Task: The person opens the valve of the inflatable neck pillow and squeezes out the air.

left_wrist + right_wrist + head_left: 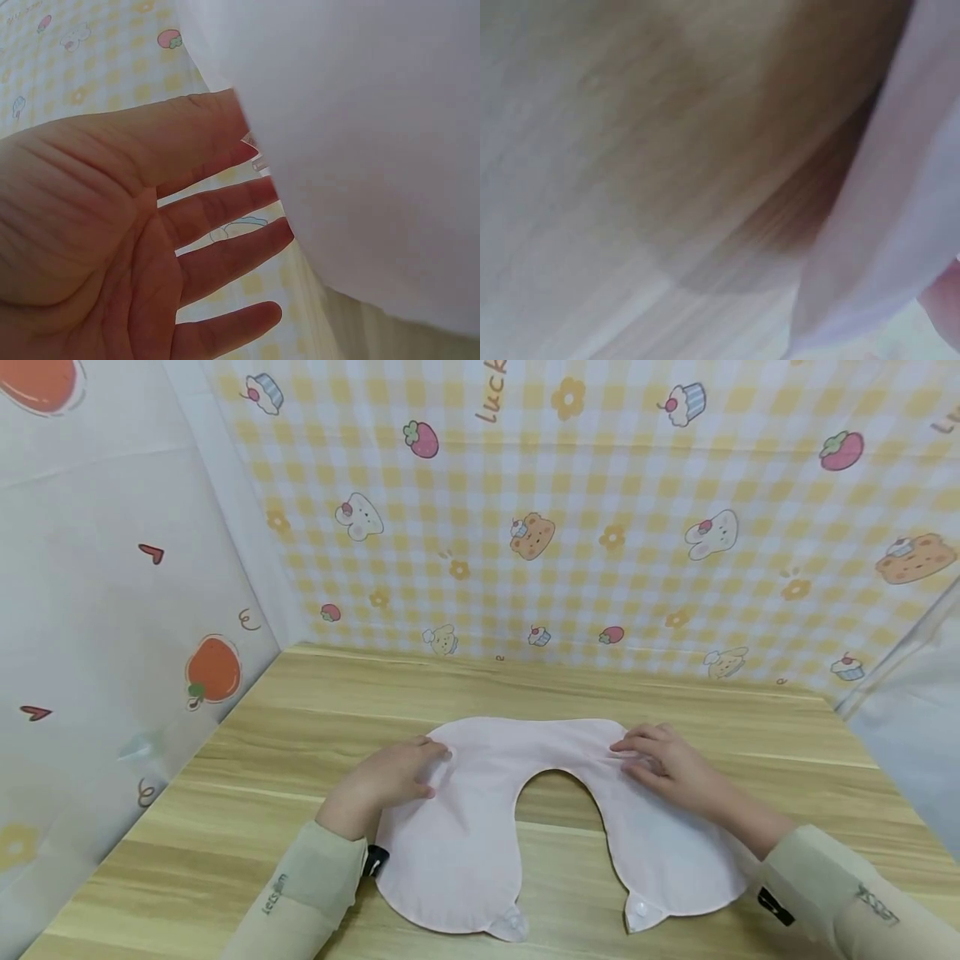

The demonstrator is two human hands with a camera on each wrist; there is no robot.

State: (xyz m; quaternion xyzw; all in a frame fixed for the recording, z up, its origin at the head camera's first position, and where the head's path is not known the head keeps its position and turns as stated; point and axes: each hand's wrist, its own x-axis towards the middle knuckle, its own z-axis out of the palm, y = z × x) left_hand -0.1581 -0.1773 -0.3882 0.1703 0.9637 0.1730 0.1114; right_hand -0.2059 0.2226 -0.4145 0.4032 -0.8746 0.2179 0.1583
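A pale pink, U-shaped cloth (450, 860), like a bib, lies on the wooden table with its opening toward me. Each lower end has a small tab; a round snap (641, 909) shows on the right one. My left hand (390, 777) touches the cloth's upper left part, its fingers mostly straight in the left wrist view. On the upper right part rests my right hand (675, 768), fingers slightly bent, with small creases in the fabric by the fingertips. Beside the left fingertips, a small clear piece (259, 163) peeks past the cloth edge; its kind cannot be told.
The wooden table (300, 718) reaches back to a yellow checked curtain (480, 527) with cartoon prints. A white printed sheet (112, 610) hangs along the left side. Black bands (377, 860) stick out at both sleeve cuffs.
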